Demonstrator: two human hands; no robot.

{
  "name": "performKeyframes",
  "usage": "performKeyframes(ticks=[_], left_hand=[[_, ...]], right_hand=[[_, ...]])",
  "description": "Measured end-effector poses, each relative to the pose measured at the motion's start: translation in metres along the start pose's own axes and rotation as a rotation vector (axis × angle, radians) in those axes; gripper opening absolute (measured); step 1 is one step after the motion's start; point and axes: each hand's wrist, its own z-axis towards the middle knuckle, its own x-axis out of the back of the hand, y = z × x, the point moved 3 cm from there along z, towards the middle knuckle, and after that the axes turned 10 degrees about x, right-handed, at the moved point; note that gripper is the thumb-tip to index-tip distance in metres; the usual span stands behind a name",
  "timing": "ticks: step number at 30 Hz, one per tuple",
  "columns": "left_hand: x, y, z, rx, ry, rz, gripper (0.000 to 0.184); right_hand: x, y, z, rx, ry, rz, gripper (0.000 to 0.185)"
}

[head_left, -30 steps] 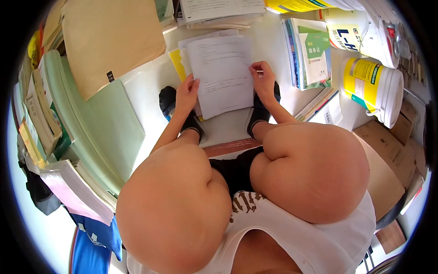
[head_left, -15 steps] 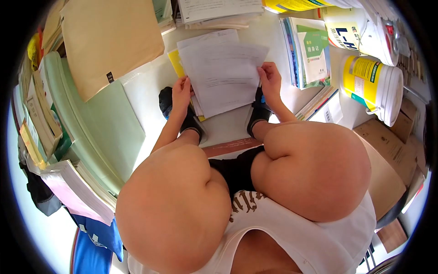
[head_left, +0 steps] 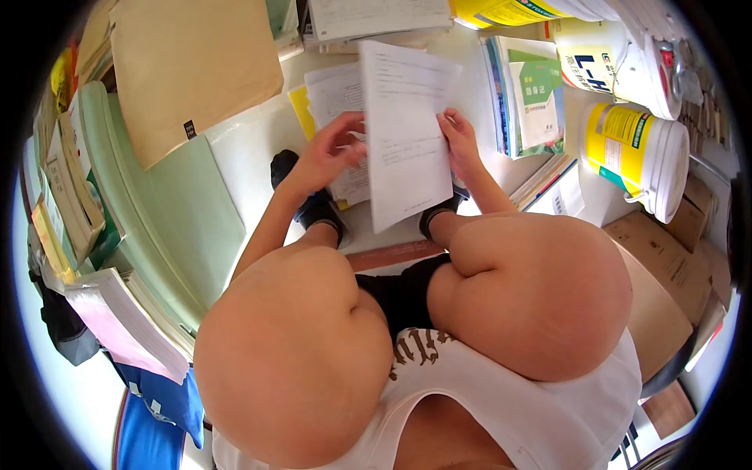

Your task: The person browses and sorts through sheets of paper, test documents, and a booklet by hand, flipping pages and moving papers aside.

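Observation:
A printed white sheet (head_left: 411,133) is raised and tilted between my hands, its left edge lifted. My right hand (head_left: 460,141) pinches its right edge between thumb and fingers. Behind the left edge of that sheet is my left hand (head_left: 333,153), its fingers curved and apart, some fingertips hidden by the paper. Under the hands lie more printed papers (head_left: 333,90), with a yellow sheet (head_left: 301,110) showing at their left side. These papers rest on the floor by my feet.
A large brown envelope (head_left: 196,70) lies on a pale green surface (head_left: 184,204) at the left. Booklets (head_left: 536,98) and a white-and-yellow bucket (head_left: 627,149) stand at the right. More paper stacks (head_left: 376,19) are at the top, cardboard boxes (head_left: 658,251) at the lower right.
The top sheet has swung up and right, its left edge rising off the papers below. My left hand has moved right and its fingers have spread.

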Motion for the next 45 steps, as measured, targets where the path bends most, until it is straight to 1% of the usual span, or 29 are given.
performKeyframes(ticks=[2, 3, 5, 6, 10, 11, 12, 13, 15, 17, 19, 20, 22, 23, 25, 26, 28, 30, 31, 32, 33, 35, 36, 38, 39, 41, 42, 43, 45], left_hand=[[-0.024, 0.028, -0.002, -0.008, -0.118, 0.148, 0.056], [-0.03, 0.037, 0.001, -0.012, -0.122, 0.145, 0.056], [-0.039, 0.048, 0.01, -0.123, -0.19, 0.355, 0.055], [-0.041, 0.049, 0.015, -0.16, -0.212, 0.42, 0.054], [-0.041, 0.051, 0.023, -0.201, -0.191, 0.488, 0.062], [-0.039, 0.051, 0.022, -0.119, -0.219, 0.354, 0.068], [-0.037, 0.053, 0.019, -0.043, -0.238, 0.221, 0.075], [-0.036, 0.055, 0.015, -0.065, -0.22, 0.24, 0.075], [-0.033, 0.048, 0.012, -0.013, -0.233, 0.096, 0.086], [-0.027, 0.051, 0.011, -0.044, -0.249, 0.092, 0.09], [-0.027, 0.068, 0.011, -0.19, -0.088, 0.118, 0.076], [-0.026, 0.072, 0.012, -0.2, -0.085, 0.126, 0.076], [-0.021, 0.07, 0.016, 0.096, 0.015, 0.058, 0.055], [-0.017, 0.072, 0.022, 0.086, 0.015, 0.067, 0.055], [0.003, 0.069, 0.033, 0.069, 0.273, -0.097, 0.029], [0.008, 0.069, 0.044, 0.068, 0.273, -0.091, 0.029], [0.021, 0.076, 0.064, -0.093, 0.424, -0.213, 0.02], [0.029, 0.085, 0.085, -0.141, 0.427, -0.272, 0.02], [0.031, 0.086, 0.093, -0.182, 0.433, -0.335, 0.02], [0.033, 0.089, 0.097, -0.172, 0.5, -0.273, 0.021], [0.035, 0.091, 0.098, -0.171, 0.494, -0.273, 0.021], [0.038, 0.093, 0.099, -0.205, 0.444, -0.271, 0.026], [0.036, 0.09, 0.097, -0.198, 0.443, -0.27, 0.026], [0.029, 0.076, 0.085, -0.11, 0.468, -0.305, 0.029], [0.025, 0.066, 0.076, -0.093, 0.469, -0.309, 0.029], [0.023, 0.044, 0.056, -0.084, 0.577, -0.105, 0.029], [0.03, 0.02, 0.051, -0.109, 0.625, 0.033, 0.026], [0.037, -0.009, 0.046, -0.082, 0.614, 0.029, 0.026], [0.048, -0.046, 0.035, -0.088, 0.762, 0.436, 0.026]], right_hand=[[-0.003, 0.007, 0.002, -0.071, -0.059, 0.086, 0.013], [-0.002, 0.013, 0.003, -0.116, -0.078, 0.085, 0.016], [-0.04, -0.011, -0.012, -0.205, -0.15, 0.18, 0.02], [-0.041, -0.013, -0.017, -0.202, -0.146, 0.175, 0.02], [-0.048, -0.027, -0.021, 0.098, -0.145, -0.158, 0.021], [-0.053, -0.031, -0.017, 0.177, -0.151, -0.236, 0.022], [-0.044, -0.035, -0.006, 0.255, -0.053, -0.312, 0.022], [-0.043, -0.052, 0.008, 0.344, 0.039, -0.381, 0.022], [-0.046, -0.093, 0.016, 0.483, 0.215, -0.573, 0.022], [-0.06, -0.131, 0.029, 0.644, 0.214, -0.526, 0.02], [-0.084, -0.161, 0.054, 0.734, 0.161, -0.572, 0.024], [-0.096, -0.172, 0.067, 0.757, 0.185, -0.603, 0.024], [-0.119, -0.189, 0.09, 0.857, 0.206, -0.733, 0.022], [-0.133, -0.198, 0.102, 0.941, 0.201, -0.832, 0.02], [-0.161, -0.206, 0.12, 0.988, 0.165, -0.832, 0.019], [-0.174, -0.209, 0.127, 1.03, 0.127, -0.838, 0.019], [-0.19, -0.211, 0.137, 0.992, 0.108, -0.849, 0.022], [-0.196, -0.214, 0.161, 0.967, 0.091, -0.867, 0.027], [-0.194, -0.211, 0.177, 1.08, 0.104, -0.935, 0.031], [-0.191, -0.209, 0.188, 1.195, 0.115, -1.001, 0.035], [-0.189, -0.209, 0.196, 1.196, 0.121, -1.005, 0.035], [-0.189, -0.201, 0.208, 1.174, -0.027, -1.223, 0.043], [-0.187, -0.196, 0.21, 1.167, -0.024, -1.223, 0.043], [-0.184, -0.182, 0.21, 1.276, 0.064, -1.321, 0.036], [-0.182, -0.18, 0.202, 1.258, 0.062, -1.326, 0.036], [-0.18, -0.188, 0.16, 1.406, 0.057, -1.276, 0.027], [-0.174, -0.186, 0.137, 1.379, 0.054, -1.291, 0.027], [-0.167, -0.181, 0.11, 1.321, -0.014, -1.271, 0.025], [-0.148, -0.157, 0.067, 1.153, -0.111, -1.258, 0.023]])
